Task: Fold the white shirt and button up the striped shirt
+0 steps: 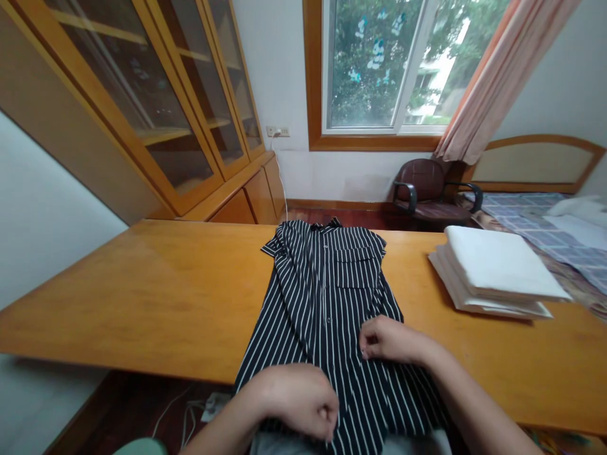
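Note:
A black shirt with white stripes (pixel 327 284) lies front side up on the wooden table (pixel 190 291), its collar toward the far edge. Its lower part hangs over the near edge toward me. My left hand (pixel 306 401) is closed, fingers curled and pinched on the cloth low on the shirt. Higher up and to the right, my right hand (pixel 386 339) is also closed, its fingertips pinching the shirt's front near the side. The cloth between those fingertips is mostly hidden. Folds run down the shirt's left side, and a chest pocket shows on the right.
A stack of white folded items (pixel 502 265) sits on the table's right part. Beyond the table are a dark chair (pixel 424 183), a bed (pixel 559 221) and a glass-door cabinet (pixel 190 120). A white cable (pixel 281 174) runs down from a wall socket.

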`<state>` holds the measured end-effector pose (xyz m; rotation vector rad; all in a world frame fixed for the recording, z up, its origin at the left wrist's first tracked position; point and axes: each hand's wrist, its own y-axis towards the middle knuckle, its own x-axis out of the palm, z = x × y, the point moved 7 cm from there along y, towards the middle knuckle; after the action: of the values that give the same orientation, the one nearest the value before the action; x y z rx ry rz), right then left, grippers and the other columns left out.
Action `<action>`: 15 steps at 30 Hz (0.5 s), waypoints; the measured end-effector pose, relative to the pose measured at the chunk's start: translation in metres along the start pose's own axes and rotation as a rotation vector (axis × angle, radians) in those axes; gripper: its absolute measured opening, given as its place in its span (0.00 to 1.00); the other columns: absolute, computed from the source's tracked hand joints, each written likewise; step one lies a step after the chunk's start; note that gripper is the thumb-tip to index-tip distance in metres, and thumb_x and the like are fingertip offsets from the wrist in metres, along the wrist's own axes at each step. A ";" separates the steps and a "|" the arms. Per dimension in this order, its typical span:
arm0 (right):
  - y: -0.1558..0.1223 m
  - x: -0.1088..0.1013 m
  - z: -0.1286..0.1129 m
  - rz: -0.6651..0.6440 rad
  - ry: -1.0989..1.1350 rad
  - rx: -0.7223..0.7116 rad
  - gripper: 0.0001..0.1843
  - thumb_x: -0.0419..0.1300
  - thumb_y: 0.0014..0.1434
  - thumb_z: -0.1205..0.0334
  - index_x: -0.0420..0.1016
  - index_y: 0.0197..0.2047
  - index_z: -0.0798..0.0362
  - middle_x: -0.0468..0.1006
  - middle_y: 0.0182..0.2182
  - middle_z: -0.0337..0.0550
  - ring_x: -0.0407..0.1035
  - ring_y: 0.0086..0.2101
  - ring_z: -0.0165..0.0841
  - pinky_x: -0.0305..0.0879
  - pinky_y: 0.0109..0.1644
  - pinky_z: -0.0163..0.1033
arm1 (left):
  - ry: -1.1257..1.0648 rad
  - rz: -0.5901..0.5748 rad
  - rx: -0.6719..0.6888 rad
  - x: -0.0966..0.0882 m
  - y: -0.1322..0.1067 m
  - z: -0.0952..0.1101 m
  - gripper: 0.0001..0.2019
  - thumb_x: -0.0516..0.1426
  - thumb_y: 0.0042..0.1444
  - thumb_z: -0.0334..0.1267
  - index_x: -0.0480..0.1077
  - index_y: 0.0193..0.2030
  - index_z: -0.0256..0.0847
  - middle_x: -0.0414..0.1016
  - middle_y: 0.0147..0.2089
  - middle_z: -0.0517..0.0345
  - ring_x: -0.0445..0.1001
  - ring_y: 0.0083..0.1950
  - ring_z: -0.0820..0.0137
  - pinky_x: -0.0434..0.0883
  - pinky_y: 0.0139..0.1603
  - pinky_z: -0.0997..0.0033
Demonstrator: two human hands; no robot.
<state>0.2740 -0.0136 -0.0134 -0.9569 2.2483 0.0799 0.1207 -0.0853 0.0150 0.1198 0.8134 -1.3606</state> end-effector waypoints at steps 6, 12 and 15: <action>-0.004 -0.005 -0.008 -0.152 0.276 0.140 0.09 0.59 0.60 0.59 0.80 0.39 0.49 0.78 0.25 0.36 0.67 0.21 0.28 0.62 0.23 0.31 | -0.022 0.518 -0.004 -0.092 -0.013 -0.006 0.10 0.55 0.63 0.41 0.78 0.41 0.46 0.79 0.39 0.58 0.76 0.40 0.69 0.70 0.44 0.71; 0.037 -0.070 -0.003 0.614 -0.232 -0.043 0.11 0.57 0.65 0.59 0.78 0.45 0.50 0.79 0.44 0.47 0.72 0.46 0.39 0.69 0.53 0.48 | 0.261 0.995 -0.300 -0.140 0.012 -0.092 0.19 0.52 0.65 0.42 0.69 0.60 0.42 0.66 0.66 0.48 0.62 0.68 0.58 0.58 0.69 0.53; 0.054 -0.066 0.004 0.681 -0.412 -0.070 0.18 0.57 0.65 0.59 0.73 0.57 0.49 0.71 0.58 0.51 0.64 0.59 0.43 0.61 0.63 0.54 | 0.371 0.957 -0.418 -0.131 0.025 -0.124 0.23 0.51 0.66 0.46 0.65 0.65 0.42 0.58 0.72 0.48 0.50 0.74 0.54 0.50 0.72 0.46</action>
<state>0.2738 0.0671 0.0128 -0.1424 2.0840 0.6008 0.0897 0.0921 -0.0088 0.3838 1.1305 -0.2540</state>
